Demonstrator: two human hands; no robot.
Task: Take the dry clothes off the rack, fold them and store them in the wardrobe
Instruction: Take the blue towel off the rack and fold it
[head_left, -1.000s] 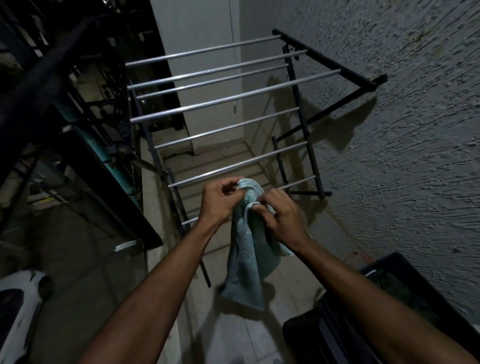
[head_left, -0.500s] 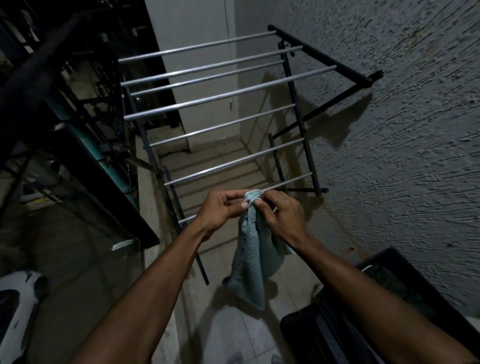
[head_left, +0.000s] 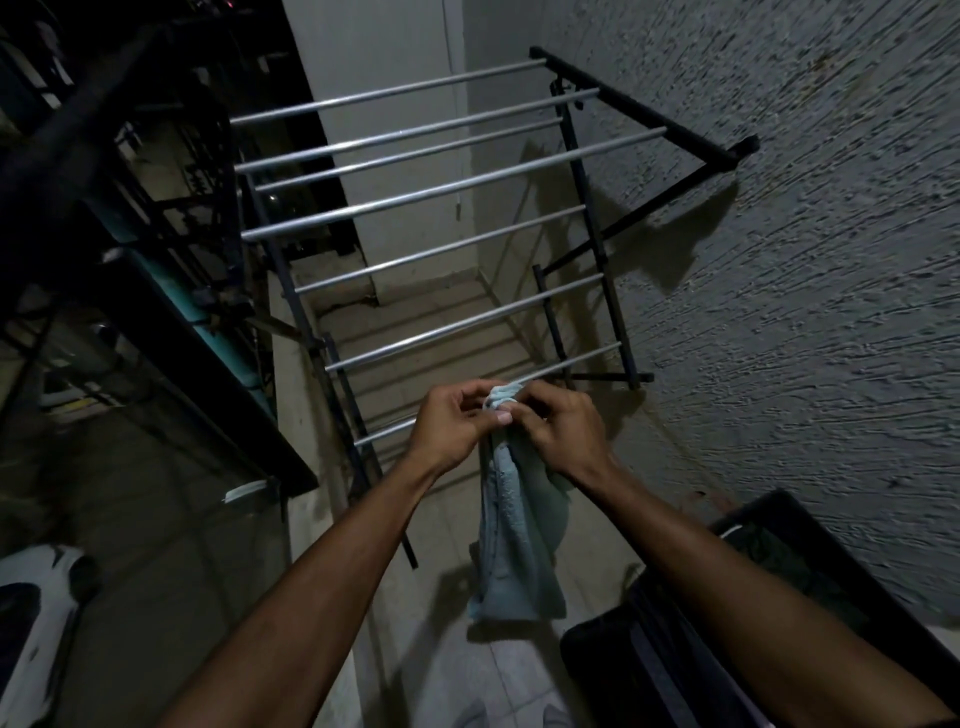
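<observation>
A: Two hands on one item. Left hand (head_left: 451, 422) and right hand (head_left: 558, 425) meet in front of the drying rack (head_left: 431, 244), both closed on the top edge of a pale blue towel (head_left: 511, 530).

B: Finger state, left?

A: Curled in. The thumb tip presses the bunched top of the cloth from the near side, the other fingers wrap it from the far side. Pinch grip, no visible gap.

B: Right?

A: Same. Fingers (head_left: 540, 402) folded over the towel's top corner, knuckles up. The fingertips of the two hands touch or nearly touch; which one cannot be told, as the cloth hides the contact.

B: Where does the towel lie relative to the fingers?

A: A small bunch of it shows above and between the fingertips. The rest hangs straight down below both hands, folded lengthwise on itself, with its lower edge free in the air above the tiled floor (head_left: 467, 675).

B: Is the towel touching the rack?

A: The bunch sits just in front of one of the lower bars. Contact cannot be judged from this angle. All bars in view are bare.

B: Anything else near the fingers?

A: A dark basket (head_left: 857, 561) lies below and to the right of the right forearm, against the rough plastered wall (head_left: 831, 260), with dark cloth inside.
</observation>
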